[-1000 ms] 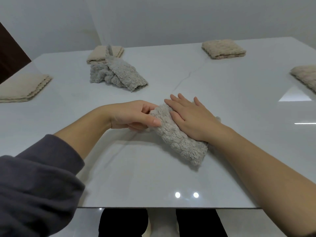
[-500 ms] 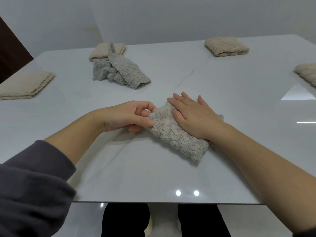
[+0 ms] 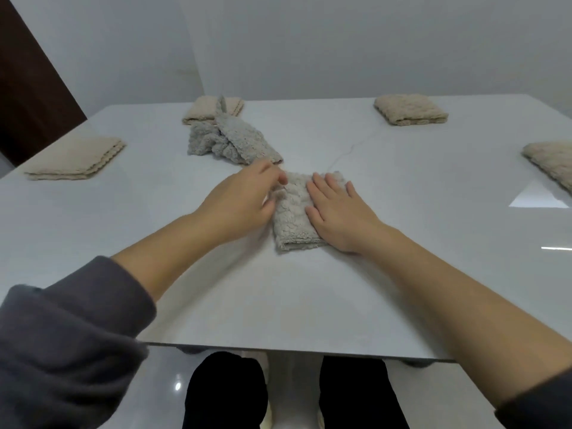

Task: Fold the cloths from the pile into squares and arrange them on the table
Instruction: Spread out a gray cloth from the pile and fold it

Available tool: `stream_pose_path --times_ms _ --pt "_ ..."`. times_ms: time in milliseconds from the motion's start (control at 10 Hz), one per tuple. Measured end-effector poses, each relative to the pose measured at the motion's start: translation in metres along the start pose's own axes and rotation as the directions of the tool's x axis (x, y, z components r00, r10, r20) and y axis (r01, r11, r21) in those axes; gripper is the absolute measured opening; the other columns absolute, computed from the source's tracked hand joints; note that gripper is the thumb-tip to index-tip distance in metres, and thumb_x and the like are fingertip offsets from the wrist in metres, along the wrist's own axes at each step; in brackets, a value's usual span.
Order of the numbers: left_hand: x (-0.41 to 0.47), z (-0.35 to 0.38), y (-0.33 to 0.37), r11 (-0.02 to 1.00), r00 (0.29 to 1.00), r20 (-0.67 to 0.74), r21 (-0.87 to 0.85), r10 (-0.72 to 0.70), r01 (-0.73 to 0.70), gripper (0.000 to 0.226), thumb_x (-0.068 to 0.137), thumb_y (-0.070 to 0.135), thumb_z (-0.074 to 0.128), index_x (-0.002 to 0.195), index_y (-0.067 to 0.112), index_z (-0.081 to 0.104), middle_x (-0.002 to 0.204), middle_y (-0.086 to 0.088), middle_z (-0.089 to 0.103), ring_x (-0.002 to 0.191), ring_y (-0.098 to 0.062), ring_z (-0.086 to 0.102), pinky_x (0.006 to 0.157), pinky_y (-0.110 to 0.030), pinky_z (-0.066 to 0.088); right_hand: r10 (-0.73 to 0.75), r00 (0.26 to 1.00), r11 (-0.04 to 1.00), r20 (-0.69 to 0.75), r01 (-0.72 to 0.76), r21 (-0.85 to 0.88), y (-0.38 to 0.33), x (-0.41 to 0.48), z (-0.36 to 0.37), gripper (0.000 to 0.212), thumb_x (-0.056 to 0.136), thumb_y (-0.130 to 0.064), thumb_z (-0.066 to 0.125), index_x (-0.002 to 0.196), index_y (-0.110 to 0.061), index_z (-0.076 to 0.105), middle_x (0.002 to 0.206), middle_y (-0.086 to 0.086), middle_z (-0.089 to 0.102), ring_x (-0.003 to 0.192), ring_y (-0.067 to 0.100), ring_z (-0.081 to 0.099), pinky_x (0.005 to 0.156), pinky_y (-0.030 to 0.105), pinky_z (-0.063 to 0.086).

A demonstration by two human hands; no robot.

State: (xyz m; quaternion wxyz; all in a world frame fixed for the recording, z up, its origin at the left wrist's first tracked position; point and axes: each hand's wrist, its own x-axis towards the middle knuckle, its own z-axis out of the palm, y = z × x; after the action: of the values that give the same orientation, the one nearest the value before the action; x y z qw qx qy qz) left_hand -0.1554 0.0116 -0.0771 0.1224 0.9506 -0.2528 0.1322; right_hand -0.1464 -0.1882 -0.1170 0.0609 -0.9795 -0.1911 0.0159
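Observation:
A grey folded cloth (image 3: 292, 219) lies on the white table (image 3: 309, 305), its length running away from me. My right hand (image 3: 339, 213) presses flat on its right half with straight fingers. My left hand (image 3: 244, 199) is blurred at the cloth's left edge, with its fingers curled around that edge near the far corner. Behind the hands lies the pile of crumpled grey cloths (image 3: 230, 140).
Folded beige cloths sit around the table: one at the far left (image 3: 74, 159), one behind the pile (image 3: 205, 108), one at the far right (image 3: 410, 108), one at the right edge (image 3: 552, 159). My legs show below the table's near edge.
The grey cloth has turned from lying diagonally to pointing away from me and has slid farther from the near edge. Both hands moved with it, and my left hand shifted toward its far corner.

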Motion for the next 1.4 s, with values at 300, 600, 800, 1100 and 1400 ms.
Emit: stream_pose_path --times_ms 300,600,800,1100,1400 --pt "-0.07 0.001 0.032 0.683 0.915 0.159 0.621 0.372 -0.386 0.039 0.071 0.001 0.048 0.102 0.017 0.065 0.062 -0.002 0.046 0.045 -0.02 0.041 0.054 -0.03 0.021 0.018 1.0 0.999 0.019 -0.018 0.045 -0.001 -0.001 0.0 0.059 0.105 -0.036 0.017 0.156 -0.013 0.002 0.164 0.003 -0.004 0.15 0.02 -0.005 0.121 0.046 -0.001" --pt "-0.052 0.005 0.055 0.601 0.918 0.21 0.703 0.336 -0.381 0.036 0.063 -0.001 0.037 0.072 0.018 0.066 0.045 0.0 0.046 0.03 -0.014 0.038 0.048 -0.022 0.015 0.025 1.0 0.998 0.017 -0.026 0.06 -0.002 -0.002 0.0 0.058 0.105 -0.036 0.017 0.156 -0.013 0.003 0.164 0.003 -0.003 0.15 0.019 -0.006 0.12 0.048 0.0" --pt "-0.053 0.007 0.062 0.585 0.909 0.281 0.697 0.308 -0.414 0.029 0.064 0.011 0.052 0.081 0.022 0.072 0.044 0.003 0.046 0.03 -0.014 0.038 0.046 -0.021 0.014 0.025 1.0 0.998 0.001 -0.025 0.057 -0.001 0.0 0.002 0.058 0.105 -0.037 0.018 0.156 -0.013 0.003 0.164 0.002 -0.003 0.15 0.019 -0.005 0.12 0.049 0.001" --pt "-0.059 0.001 0.064 0.592 0.93 0.282 0.717 0.235 -0.367 0.032 0.064 0.007 0.039 0.069 0.014 0.07 0.039 0.003 0.044 0.027 -0.013 0.038 0.048 -0.019 0.013 0.025 1.0 0.996 -0.007 -0.024 0.083 0.0 -0.001 0.003 0.058 0.105 -0.037 0.017 0.156 -0.014 0.002 0.164 0.001 -0.004 0.15 0.018 -0.006 0.12 0.049 0.0" --pt "-0.047 0.022 0.079 0.591 0.892 0.448 0.704 0.061 -0.393 0.044 0.089 -0.005 0.04 0.132 -0.005 0.029 0.079 -0.007 0.057 0.072 -0.021 0.063 0.063 -0.025 0.044 0.032 0.999 0.996 -0.004 -0.032 0.088 0.0 -0.001 0.003 0.058 0.105 -0.037 0.017 0.156 -0.014 0.002 0.164 0.001 -0.004 0.15 0.018 -0.007 0.12 0.048 -0.001"
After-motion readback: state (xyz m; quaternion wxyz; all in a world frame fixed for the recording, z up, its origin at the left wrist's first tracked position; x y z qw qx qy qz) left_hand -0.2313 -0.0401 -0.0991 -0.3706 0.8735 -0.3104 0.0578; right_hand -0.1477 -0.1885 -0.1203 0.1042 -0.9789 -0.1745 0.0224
